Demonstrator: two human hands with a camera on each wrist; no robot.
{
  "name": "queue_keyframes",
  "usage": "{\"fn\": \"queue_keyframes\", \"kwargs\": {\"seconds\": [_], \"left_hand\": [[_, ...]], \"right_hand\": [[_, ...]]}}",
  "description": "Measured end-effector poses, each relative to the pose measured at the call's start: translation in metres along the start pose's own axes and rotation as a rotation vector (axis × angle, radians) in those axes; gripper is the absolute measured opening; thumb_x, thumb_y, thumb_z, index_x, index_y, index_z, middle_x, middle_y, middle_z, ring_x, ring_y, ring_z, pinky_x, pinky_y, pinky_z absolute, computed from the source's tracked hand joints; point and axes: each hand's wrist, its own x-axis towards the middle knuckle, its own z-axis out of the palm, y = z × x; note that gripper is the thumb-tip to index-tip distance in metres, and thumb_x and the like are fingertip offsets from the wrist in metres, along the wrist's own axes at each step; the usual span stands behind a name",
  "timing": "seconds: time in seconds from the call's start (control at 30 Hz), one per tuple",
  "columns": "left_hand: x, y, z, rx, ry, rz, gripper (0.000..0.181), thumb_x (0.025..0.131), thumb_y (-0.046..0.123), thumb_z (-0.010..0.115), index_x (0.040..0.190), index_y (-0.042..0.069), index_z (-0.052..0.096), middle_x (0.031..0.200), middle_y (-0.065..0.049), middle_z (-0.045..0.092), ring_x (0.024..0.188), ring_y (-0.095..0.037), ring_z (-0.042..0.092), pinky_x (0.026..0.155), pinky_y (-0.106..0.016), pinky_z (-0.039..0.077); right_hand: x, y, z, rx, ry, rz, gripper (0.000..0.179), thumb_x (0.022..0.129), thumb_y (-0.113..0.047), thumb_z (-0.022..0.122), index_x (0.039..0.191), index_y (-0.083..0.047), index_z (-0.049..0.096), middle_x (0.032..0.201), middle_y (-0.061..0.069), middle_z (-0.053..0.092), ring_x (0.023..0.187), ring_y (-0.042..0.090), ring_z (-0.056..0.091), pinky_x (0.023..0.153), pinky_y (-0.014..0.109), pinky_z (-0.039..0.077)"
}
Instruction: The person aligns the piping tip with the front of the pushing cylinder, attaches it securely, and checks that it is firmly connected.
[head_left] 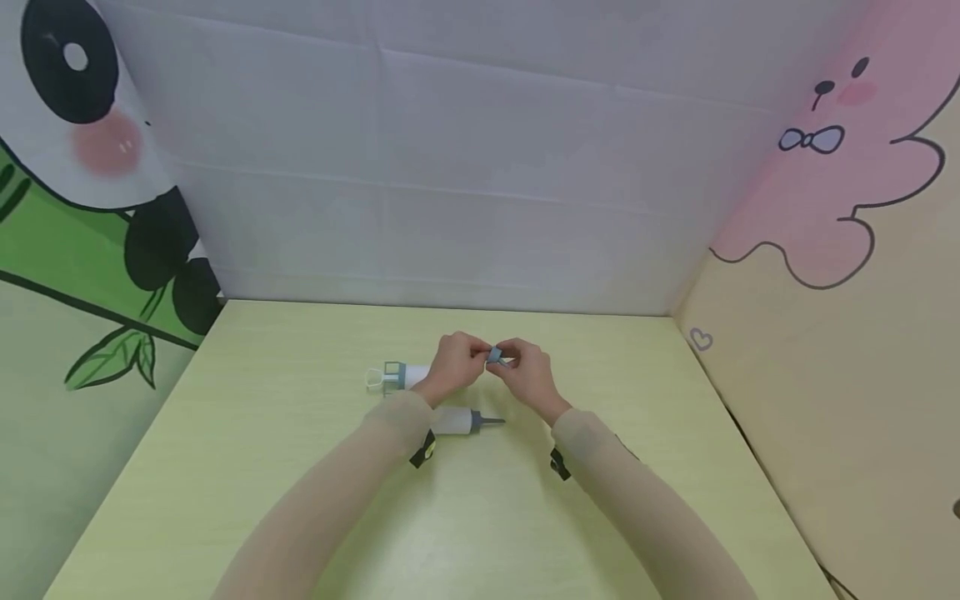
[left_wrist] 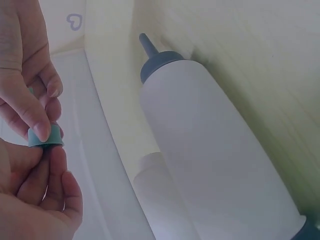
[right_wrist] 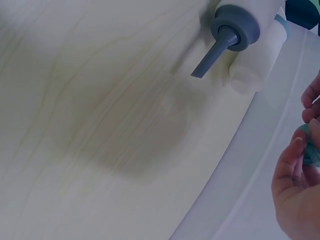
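Note:
Both hands meet over the far middle of the table, around a small teal cap-like piece [head_left: 494, 355]. My left hand [head_left: 459, 364] pinches it from the left, and my right hand [head_left: 531, 375] grips it with thumb and fingers. In the left wrist view the teal piece [left_wrist: 46, 136] sits between the fingertips of both hands. Below my left wrist lies a white squeeze bottle [head_left: 453, 421] with a grey-blue nozzle cap pointing right. Beyond it is a second white cylinder [head_left: 417, 376], partly hidden by my left hand; its narrower end [left_wrist: 151, 161] appears in the left wrist view.
At the second cylinder's left end is a blue-grey frame [head_left: 393, 377] with a pale loop [head_left: 373, 379]. The pale yellow wood-grain table [head_left: 480, 525] meets a white wall cloth [head_left: 480, 167] at the back. Cartoon-painted panels stand on both sides.

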Motion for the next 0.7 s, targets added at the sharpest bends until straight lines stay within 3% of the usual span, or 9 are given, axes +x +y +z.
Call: {"fn": "queue_keyframes", "kwargs": {"seconds": [0.23, 0.5, 0.7], "left_hand": [[0.001, -0.0013, -0.0026, -0.027, -0.047, 0.004, 0.02, 0.088, 0.005, 0.06, 0.101, 0.005, 0.075, 0.086, -0.001, 0.071, 0.044, -0.011, 0.045, 0.046, -0.023, 0.034], [-0.0004, 0.0008, -0.0031, -0.2, -0.094, -0.14, 0.028, 0.089, 0.011, 0.058, 0.114, 0.002, 0.064, 0.095, -0.009, 0.07, 0.056, -0.015, 0.056, 0.047, -0.026, 0.037], [-0.0007, 0.0024, -0.0035, -0.205, -0.101, -0.157, 0.027, 0.089, 0.012, 0.058, 0.114, 0.003, 0.064, 0.096, -0.009, 0.07, 0.054, -0.015, 0.053, 0.046, -0.026, 0.036]], "right_hand": [[0.0013, -0.0015, -0.0018, 0.027, -0.007, 0.015, 0.03, 0.083, -0.017, 0.077, 0.109, -0.008, 0.067, 0.103, 0.005, 0.069, 0.075, 0.013, 0.066, 0.063, 0.03, 0.052], [0.0024, 0.0006, -0.0005, 0.005, 0.0, 0.011, 0.031, 0.081, -0.016, 0.078, 0.109, -0.006, 0.068, 0.1, 0.006, 0.07, 0.081, 0.016, 0.067, 0.067, 0.031, 0.053], [0.0026, 0.0004, 0.0005, -0.009, 0.003, 0.007, 0.031, 0.081, -0.016, 0.078, 0.108, -0.006, 0.068, 0.099, 0.007, 0.07, 0.083, 0.017, 0.067, 0.069, 0.032, 0.053]]}}
